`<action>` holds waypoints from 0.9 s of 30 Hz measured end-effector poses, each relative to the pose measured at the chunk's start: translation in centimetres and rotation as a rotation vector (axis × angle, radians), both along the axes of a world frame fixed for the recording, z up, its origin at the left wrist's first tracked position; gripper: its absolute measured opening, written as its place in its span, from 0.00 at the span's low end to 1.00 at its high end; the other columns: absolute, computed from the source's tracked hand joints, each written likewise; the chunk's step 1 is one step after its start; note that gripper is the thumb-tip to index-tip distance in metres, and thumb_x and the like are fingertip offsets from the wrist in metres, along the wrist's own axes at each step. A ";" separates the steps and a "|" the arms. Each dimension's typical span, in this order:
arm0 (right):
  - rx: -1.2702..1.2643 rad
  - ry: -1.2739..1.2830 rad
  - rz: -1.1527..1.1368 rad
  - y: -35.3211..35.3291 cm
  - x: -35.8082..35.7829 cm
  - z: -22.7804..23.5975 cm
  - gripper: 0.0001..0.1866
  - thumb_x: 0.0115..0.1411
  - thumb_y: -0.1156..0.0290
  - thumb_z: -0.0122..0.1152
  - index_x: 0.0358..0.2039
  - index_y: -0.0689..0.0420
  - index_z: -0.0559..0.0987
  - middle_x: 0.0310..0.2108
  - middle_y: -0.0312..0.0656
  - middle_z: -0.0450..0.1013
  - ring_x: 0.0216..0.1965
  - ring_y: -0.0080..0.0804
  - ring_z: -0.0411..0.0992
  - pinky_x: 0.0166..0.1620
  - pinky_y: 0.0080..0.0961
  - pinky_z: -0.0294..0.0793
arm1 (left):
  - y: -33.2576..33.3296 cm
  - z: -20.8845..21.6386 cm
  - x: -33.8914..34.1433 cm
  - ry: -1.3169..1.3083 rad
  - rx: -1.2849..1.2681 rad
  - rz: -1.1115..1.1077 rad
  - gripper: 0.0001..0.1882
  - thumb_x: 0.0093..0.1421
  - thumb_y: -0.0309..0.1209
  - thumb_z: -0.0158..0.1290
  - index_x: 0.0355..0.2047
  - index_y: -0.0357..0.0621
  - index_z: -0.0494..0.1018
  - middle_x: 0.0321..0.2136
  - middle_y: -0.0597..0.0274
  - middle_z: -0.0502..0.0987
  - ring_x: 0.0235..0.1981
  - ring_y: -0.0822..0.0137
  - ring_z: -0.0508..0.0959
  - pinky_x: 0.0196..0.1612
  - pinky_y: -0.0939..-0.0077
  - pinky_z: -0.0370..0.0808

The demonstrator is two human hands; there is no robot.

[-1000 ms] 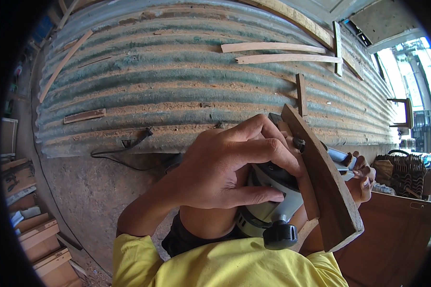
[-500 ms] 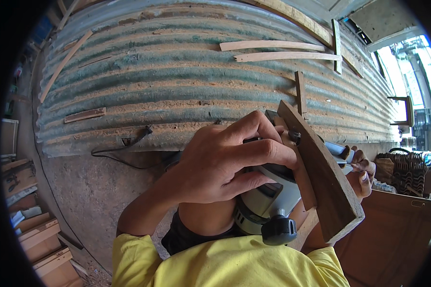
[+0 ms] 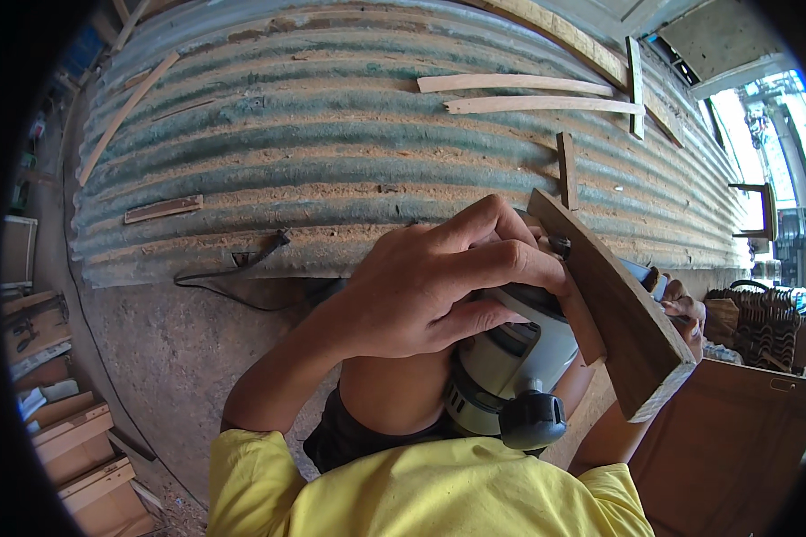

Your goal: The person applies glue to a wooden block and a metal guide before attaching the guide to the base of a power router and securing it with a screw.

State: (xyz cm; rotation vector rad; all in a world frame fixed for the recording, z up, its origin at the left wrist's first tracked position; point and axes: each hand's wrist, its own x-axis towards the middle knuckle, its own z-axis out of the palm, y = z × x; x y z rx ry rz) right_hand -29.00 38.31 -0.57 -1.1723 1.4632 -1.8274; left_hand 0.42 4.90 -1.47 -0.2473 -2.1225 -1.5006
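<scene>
A pale grey router (image 3: pixel 515 353) with a black side knob (image 3: pixel 533 421) lies tilted across my lap. My left hand (image 3: pixel 457 277) is curled over its upper part, thumb along the grey housing. The fingertips close on a thin wooden strip (image 3: pixel 584 309) at the router's face. Against that strip leans a thicker brown board (image 3: pixel 613 304), slanting towards me. A small dark metal part (image 3: pixel 559 245) shows between board and fingers. My right hand (image 3: pixel 687 313) is closed at the board's far side, beside a blue-grey piece (image 3: pixel 638 270); the board hides most of its grip.
Ahead spreads a corrugated sheet (image 3: pixel 331 152) strewn with sawdust and wood strips (image 3: pixel 519 83). A black cord (image 3: pixel 233 279) trails along its near edge. Stacked wooden pieces (image 3: pixel 766 327) and a brown panel (image 3: pixel 743 438) stand at right; wooden drawers (image 3: pixel 72 430) stand at left.
The board's near end has swung up and to the right. The router has shifted slightly right, with my left hand still on it. My right thumb has slipped behind the board.
</scene>
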 end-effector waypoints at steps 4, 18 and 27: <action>0.002 -0.025 0.008 0.0 0.1 -0.2 0.26 0.65 0.52 0.63 0.46 0.66 0.86 0.38 0.46 0.76 0.42 0.37 0.64 0.49 0.36 0.59 | 0.0 0.3 0.1 -0.004 -0.029 0.007 0.22 0.56 0.22 0.66 0.53 0.41 0.80 0.60 0.64 0.79 0.52 0.54 0.81 0.65 0.50 0.79; -0.022 -0.090 -0.013 0.7 1.0 -0.9 0.30 0.64 0.51 0.64 0.52 0.67 0.83 0.40 0.45 0.74 0.44 0.37 0.64 0.50 0.36 0.60 | 0.7 0.2 0.2 0.002 -0.025 0.036 0.24 0.55 0.21 0.66 0.54 0.45 0.80 0.56 0.57 0.77 0.53 0.54 0.81 0.66 0.47 0.76; -0.021 -0.069 -0.022 0.1 1.4 -0.6 0.29 0.63 0.51 0.65 0.51 0.67 0.83 0.38 0.43 0.72 0.43 0.37 0.63 0.47 0.33 0.58 | 0.9 0.1 0.0 0.015 0.004 0.048 0.25 0.55 0.20 0.65 0.55 0.47 0.81 0.52 0.53 0.76 0.55 0.53 0.81 0.68 0.46 0.76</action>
